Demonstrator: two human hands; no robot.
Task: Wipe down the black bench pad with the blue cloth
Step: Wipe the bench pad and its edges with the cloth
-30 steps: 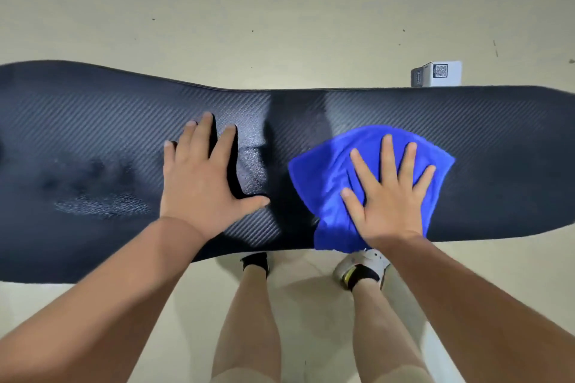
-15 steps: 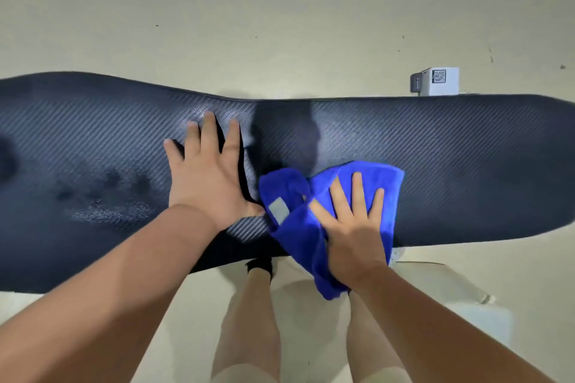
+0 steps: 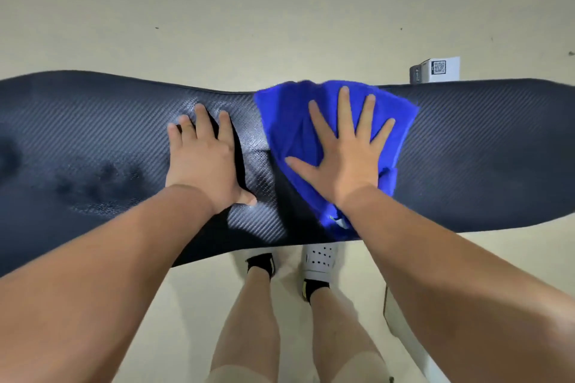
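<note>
Bench pad: the black bench pad (image 3: 466, 158) is stretching across the middle of the frame from left edge to right edge, its woven texture catching light near the centre; darker blotches are showing on its left part.
Blue cloth: the blue cloth (image 3: 286, 121) is lying rumpled on the pad, right of centre, its top edge reaching the pad's far edge and a lower corner trailing down beside the right wrist.
Right hand: the right hand (image 3: 345, 162) is pressing flat on the cloth, palm down, gripping nothing.
Right fingers: the fingers (image 3: 343, 109) are spreading wide apart over the cloth, which is showing between them and beyond their tips.
Left hand: the left hand (image 3: 202, 162) is resting flat on the bare pad, just left of the cloth, not touching it.
Left fingers: lying close together, thumb stretched out toward the cloth.
Box: a small white box (image 3: 441, 69) with a printed code is sitting behind the pad at upper right.
Floor: a pale floor (image 3: 280, 9) is filling the top of the frame.
</note>
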